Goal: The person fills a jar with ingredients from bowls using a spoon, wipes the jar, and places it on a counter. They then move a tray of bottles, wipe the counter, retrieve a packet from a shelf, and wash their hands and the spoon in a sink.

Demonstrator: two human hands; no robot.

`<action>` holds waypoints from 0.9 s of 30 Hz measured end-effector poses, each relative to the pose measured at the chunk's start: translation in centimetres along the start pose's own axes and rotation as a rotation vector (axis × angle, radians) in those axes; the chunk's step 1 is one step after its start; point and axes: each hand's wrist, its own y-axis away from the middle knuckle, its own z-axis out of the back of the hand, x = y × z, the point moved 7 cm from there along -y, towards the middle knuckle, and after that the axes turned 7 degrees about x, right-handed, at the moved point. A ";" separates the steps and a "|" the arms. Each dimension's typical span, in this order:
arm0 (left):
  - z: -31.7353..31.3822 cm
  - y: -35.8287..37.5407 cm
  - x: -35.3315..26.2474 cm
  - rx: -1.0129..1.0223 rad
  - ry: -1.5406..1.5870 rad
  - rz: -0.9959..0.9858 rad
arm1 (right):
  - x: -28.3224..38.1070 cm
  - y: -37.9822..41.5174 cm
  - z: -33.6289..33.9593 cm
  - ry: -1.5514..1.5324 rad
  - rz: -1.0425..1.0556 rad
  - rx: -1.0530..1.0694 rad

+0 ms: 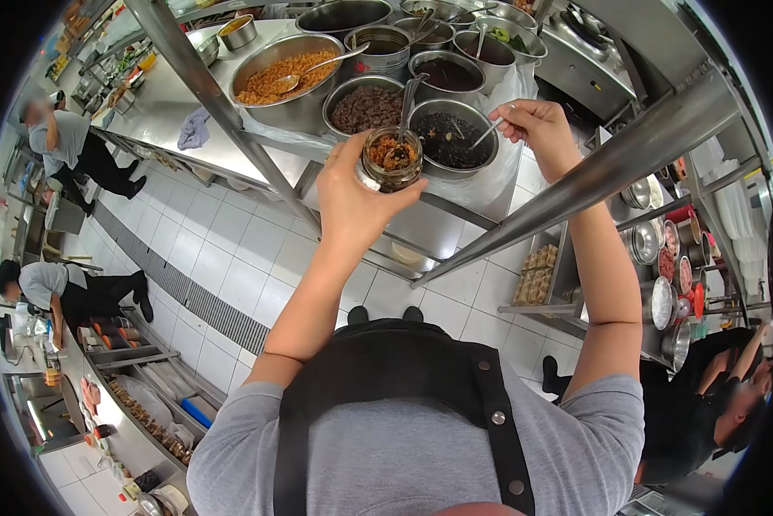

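My left hand (356, 193) is wrapped round a glass jar (392, 160) with reddish-orange food and some dark bits inside, held at the table's front edge. A spoon reaches into or just over the jar's mouth. My right hand (533, 127) pinches the handle of a metal spoon (487, 134), whose other end is down in a steel bowl of black food (442, 150). Beside that bowl sits a bowl of dark brown chopped food (367, 109). Farther left, a large bowl of orange food (288, 73) has a spoon resting in it.
More steel pots, such as one of dark sauce (447, 74), stand behind. A slanted metal post (593, 176) crosses below my right forearm, another post (223, 103) rises at left. Co-workers stand at left (60, 138) and lower right (687, 413). A grey cloth (194, 128) lies on the counter.
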 end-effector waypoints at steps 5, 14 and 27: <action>-0.1 0.2 -0.3 0.002 0.014 0.000 | -0.7 0.1 -0.5 -0.158 -0.045 -0.009; 0.6 0.3 -1.6 0.005 -0.050 0.011 | -0.7 0.6 1.6 -0.321 -0.034 -0.156; 1.3 -0.6 -4.0 0.047 -0.242 0.071 | 2.5 0.6 2.3 -0.398 0.090 -0.171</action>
